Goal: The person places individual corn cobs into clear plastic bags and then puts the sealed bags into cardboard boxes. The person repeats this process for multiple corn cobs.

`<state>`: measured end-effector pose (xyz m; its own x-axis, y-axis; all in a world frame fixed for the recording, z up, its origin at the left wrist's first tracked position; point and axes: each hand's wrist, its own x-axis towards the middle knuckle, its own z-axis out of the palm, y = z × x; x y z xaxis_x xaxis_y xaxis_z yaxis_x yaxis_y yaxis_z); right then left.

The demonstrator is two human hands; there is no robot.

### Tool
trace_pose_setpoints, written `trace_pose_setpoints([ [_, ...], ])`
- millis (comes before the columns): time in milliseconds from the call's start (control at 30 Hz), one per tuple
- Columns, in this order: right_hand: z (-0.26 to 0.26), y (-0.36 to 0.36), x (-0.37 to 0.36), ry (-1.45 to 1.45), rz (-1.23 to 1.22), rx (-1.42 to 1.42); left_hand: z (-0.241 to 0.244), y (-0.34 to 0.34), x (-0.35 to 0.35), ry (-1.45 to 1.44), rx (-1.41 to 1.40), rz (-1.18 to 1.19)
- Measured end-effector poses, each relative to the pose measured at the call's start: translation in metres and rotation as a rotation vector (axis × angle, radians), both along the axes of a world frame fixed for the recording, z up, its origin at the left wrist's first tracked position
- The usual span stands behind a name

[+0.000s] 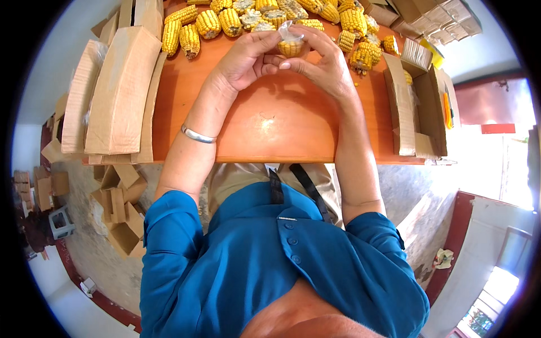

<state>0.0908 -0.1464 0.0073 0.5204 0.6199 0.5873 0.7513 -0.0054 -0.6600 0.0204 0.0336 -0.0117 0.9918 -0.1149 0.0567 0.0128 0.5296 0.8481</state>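
Note:
A short piece of corn cob (290, 49) sits inside a small clear plastic bag (287, 30), held up over the table between my hands. My left hand (252, 57) grips the bag from the left with thumb and fingers. From the other side, my right hand (319, 57) curls around the same bagged piece, its thumb below and fingers at the top. The bag's upper end sticks up loosely above the corn. Beyond my hands, many cut corn cob pieces (230, 22) lie across the far part of the orange table (266, 122).
Cardboard pieces (122, 93) stand along the table's left edge. An open cardboard box (424, 110) sits at the right edge, an orange-handled tool (448, 110) at its side. Stacked cartons (439, 19) rise at the back right. Empty boxes (120, 207) lie on the floor at left.

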Motion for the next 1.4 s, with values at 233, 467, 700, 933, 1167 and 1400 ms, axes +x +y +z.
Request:
trace_pose_setpoints([
  [233,-0.002,0.002,0.0,-0.031,-0.066,-0.003,0.002,-0.01,-0.002,0.114,0.173,0.113],
  [467,0.002,0.002,-0.003,0.062,-0.043,-0.018,0.005,-0.013,-0.003,0.119,0.207,0.127],
  [700,-0.01,0.002,0.003,0.268,0.071,0.049,0.003,-0.011,-0.002,0.101,0.235,0.125],
  [933,-0.016,-0.001,0.006,0.652,0.155,0.104,0.014,-0.016,-0.009,0.013,0.3,0.131],
  [1167,-0.02,-0.004,0.017,0.638,0.178,0.056,0.011,-0.022,-0.007,0.045,0.409,0.164],
  [1400,-0.024,-0.002,0.017,0.585,0.147,0.09,-0.001,-0.025,0.001,-0.008,0.29,0.215],
])
